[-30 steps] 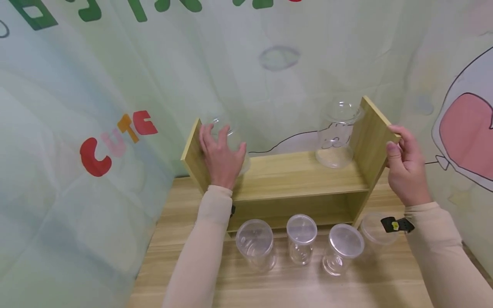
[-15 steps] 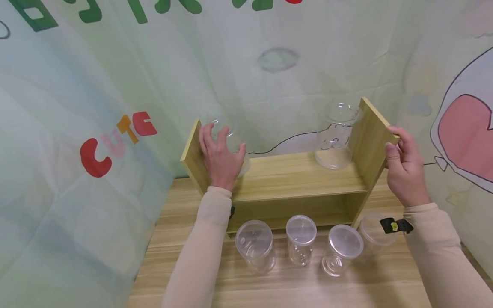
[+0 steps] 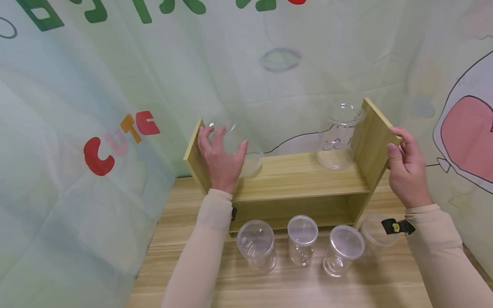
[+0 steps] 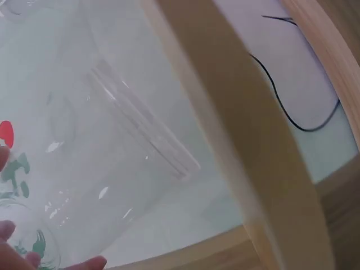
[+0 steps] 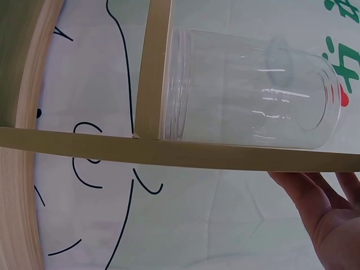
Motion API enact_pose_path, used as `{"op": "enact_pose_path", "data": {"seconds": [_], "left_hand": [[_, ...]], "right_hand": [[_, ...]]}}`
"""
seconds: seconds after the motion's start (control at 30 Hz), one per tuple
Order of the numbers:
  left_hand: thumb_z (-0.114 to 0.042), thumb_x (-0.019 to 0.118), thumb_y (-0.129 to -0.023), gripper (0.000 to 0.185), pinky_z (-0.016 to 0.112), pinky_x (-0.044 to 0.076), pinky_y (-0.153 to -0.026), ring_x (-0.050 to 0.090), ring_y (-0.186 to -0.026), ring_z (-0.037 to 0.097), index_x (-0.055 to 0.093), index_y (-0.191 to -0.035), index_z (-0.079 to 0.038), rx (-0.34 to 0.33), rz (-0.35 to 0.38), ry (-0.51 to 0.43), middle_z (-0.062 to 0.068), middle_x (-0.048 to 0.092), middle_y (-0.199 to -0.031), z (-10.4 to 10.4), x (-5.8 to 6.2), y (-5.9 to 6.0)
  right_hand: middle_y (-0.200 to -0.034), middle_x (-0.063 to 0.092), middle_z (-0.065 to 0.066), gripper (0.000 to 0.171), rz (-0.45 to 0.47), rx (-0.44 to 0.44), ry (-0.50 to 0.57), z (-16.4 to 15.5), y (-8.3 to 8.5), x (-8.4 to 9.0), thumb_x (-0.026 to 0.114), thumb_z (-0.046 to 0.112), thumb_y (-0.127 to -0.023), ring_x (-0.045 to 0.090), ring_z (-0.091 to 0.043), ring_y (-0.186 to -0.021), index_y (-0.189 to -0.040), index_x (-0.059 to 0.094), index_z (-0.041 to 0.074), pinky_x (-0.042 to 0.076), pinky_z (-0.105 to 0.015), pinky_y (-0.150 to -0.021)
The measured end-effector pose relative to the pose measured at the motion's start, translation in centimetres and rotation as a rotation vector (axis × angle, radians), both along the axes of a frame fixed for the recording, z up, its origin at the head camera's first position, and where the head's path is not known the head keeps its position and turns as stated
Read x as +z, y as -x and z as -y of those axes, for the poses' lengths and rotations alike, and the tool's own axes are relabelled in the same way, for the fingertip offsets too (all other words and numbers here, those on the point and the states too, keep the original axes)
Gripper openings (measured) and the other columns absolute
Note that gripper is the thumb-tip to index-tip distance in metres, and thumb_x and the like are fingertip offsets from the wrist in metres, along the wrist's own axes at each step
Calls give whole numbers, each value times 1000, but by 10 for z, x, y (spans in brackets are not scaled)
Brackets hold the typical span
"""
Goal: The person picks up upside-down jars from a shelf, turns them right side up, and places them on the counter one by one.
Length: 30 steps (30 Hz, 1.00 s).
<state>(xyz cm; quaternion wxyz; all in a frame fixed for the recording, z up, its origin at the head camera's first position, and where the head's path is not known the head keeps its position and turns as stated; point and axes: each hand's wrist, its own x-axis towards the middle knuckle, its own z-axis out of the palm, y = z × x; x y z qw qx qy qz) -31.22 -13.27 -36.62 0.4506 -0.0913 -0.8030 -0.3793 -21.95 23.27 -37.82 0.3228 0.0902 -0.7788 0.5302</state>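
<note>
A small wooden two-tier shelf (image 3: 300, 175) stands on the table against the backdrop. My left hand (image 3: 221, 156) grips a clear plastic jar (image 3: 252, 164) at the left end of the upper board; the jar leans, its base kicked out to the right. In the left wrist view the jar (image 4: 112, 169) fills the frame beside the shelf's left panel (image 4: 247, 140). My right hand (image 3: 406, 167) holds the top edge of the right side panel (image 3: 371, 137), thumb in front. A second clear jar (image 3: 339, 137) stands upright just inside that panel, also seen as the jar (image 5: 247, 90) in the right wrist view.
Several lidded clear jars stand in a row on the wooden table (image 3: 277, 291) in front of the shelf, from the leftmost jar (image 3: 256, 246) to one under my right wrist (image 3: 375, 239). A printed cloth backdrop (image 3: 115, 85) hangs close behind and to the left.
The jar under my left hand has tipped, and its base has slid right along the upper board. My right hand has stayed on the side panel.
</note>
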Motion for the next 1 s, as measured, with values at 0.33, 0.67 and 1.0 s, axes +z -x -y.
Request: {"op": "enact_pose_path", "data": {"seconds": [0.33, 0.67, 1.0], "left_hand": [[-34, 86, -76, 58, 32, 37, -104, 47, -121, 22, 63, -122, -5, -48, 84, -238, 10, 47, -128, -6, 6, -8], [-34, 86, -77, 58, 25, 47, -65, 57, -93, 16, 63, -122, -6, -85, 127, -348, 7, 47, -130, -7, 3, -13], [-33, 87, -75, 59, 29, 47, -82, 53, -109, 15, 63, -122, -6, -86, 143, -388, 6, 49, -129, -8, 1, -17]], "right_hand": [[-93, 47, -3, 40, 1, -16, -9, 1, 0, -1, 39, 12, -106, 49, -14, -77, -145, 42, 8, 47, -12, -62], [-109, 52, 0, 40, 4, -5, 1, 1, 0, -1, 37, 13, -107, 54, -14, -87, -147, 40, 8, 50, -12, -71], [-95, 50, -2, 39, -12, 0, 17, 0, 1, -1, 38, 12, -106, 51, -12, -76, -145, 41, 5, 49, -12, -63]]}}
